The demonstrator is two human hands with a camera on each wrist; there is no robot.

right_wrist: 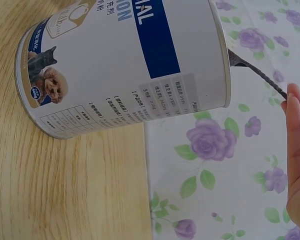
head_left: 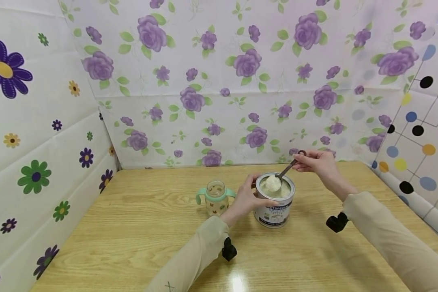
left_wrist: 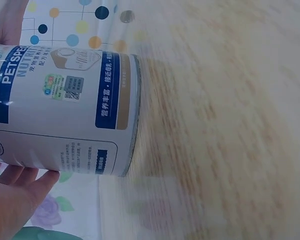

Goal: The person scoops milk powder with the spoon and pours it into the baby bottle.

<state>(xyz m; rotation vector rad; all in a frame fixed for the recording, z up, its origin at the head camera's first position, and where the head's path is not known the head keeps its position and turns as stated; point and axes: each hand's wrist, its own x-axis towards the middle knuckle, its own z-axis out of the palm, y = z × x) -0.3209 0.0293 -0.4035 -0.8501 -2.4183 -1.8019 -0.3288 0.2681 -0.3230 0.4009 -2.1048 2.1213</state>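
Observation:
A white milk powder can [head_left: 272,215] with blue label bands stands on the table, lid off, pale powder inside. My left hand [head_left: 245,201] holds it round its left side, thumb across the front near the rim; the left wrist view shows fingers [left_wrist: 32,187] along its wall. My right hand [head_left: 316,164] pinches the upper handle of a dark spoon [head_left: 287,168], tilted down toward the can's mouth. A rounded heap of powder [head_left: 273,183] fills the spoon's bowl at the opening. In the right wrist view the spoon handle [right_wrist: 262,75] slants out past the rim.
Left of the can, behind my left wrist, stands a clear baby bottle [head_left: 217,204] with a mint green collar and two handles, its top uncovered. The wooden table [head_left: 142,235] meets a flowered cloth [head_left: 160,134] at the back and patterned cloths at both sides.

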